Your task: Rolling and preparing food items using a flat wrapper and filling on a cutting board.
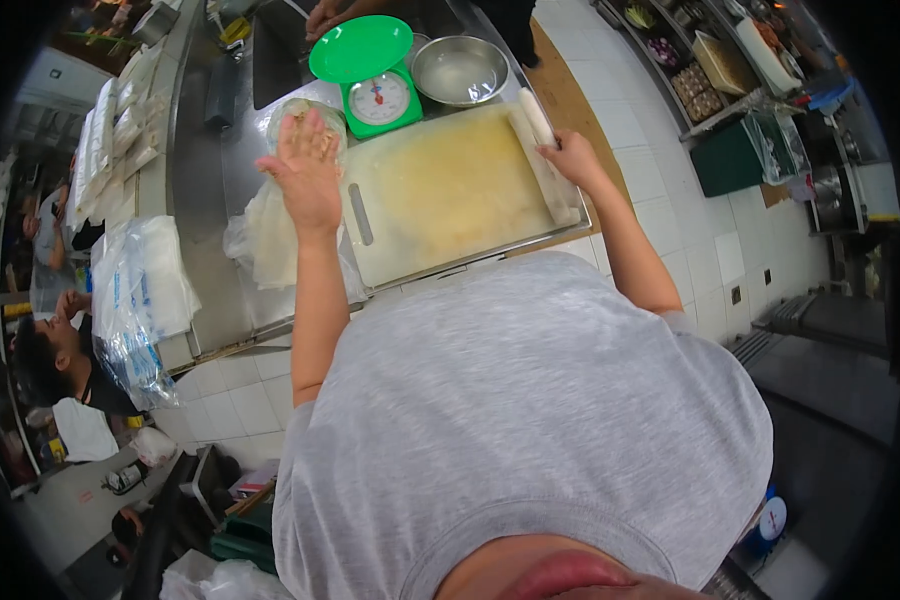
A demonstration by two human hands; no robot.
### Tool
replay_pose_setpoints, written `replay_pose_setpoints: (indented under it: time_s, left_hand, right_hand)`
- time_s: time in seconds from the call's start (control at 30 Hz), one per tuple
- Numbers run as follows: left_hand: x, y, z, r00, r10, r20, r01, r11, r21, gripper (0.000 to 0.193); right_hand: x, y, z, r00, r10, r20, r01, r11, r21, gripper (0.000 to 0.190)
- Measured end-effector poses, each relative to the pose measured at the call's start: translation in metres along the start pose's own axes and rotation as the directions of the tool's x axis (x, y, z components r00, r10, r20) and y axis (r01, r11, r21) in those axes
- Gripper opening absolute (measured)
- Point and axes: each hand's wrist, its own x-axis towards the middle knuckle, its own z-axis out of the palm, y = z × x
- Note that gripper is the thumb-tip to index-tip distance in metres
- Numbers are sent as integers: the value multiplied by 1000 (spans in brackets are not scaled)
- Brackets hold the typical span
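Note:
My left hand (307, 172) is raised palm up with the fingers spread, over a clear plastic bag (281, 120) of pale food pieces. Below it lie thin pale sheets (270, 236), perhaps wrappers, on plastic. My right hand (574, 156) is at the right edge of a yellow-stained white cutting board (450, 195), its fingers on a white roll (536, 116). More whitish rolls (540, 165) lie in a row along that edge. What the rolls are made of I cannot tell.
Behind the board stand a green dial scale (379, 97) and a steel bowl (461, 71). Another person's hands (326, 16) are by the sink (281, 56). Stacked plastic bags (146, 277) lie on the left counter, with a person (56, 356) beyond. Shelves (682, 82) with food stand at the right.

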Motion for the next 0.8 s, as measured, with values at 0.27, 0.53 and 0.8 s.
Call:
replay_pose_setpoints:
  time_s: [0.27,0.53,0.8]
  left_hand:
    - [-17,12,-48,994,-22,-111,42,984,174,101]
    - [-22,24,-124,918,-25,-397,153,943,296,85]
    - [-51,0,-234,997,77,-31,43,-153,987,68]
  right_hand:
    - [-10,-1,0,990,143,16,-133,952,-276,40]
    - [-12,13,1,990,103,-100,-117,982,-151,43]
    - [-21,16,15,949,86,-302,-84,996,20,46]
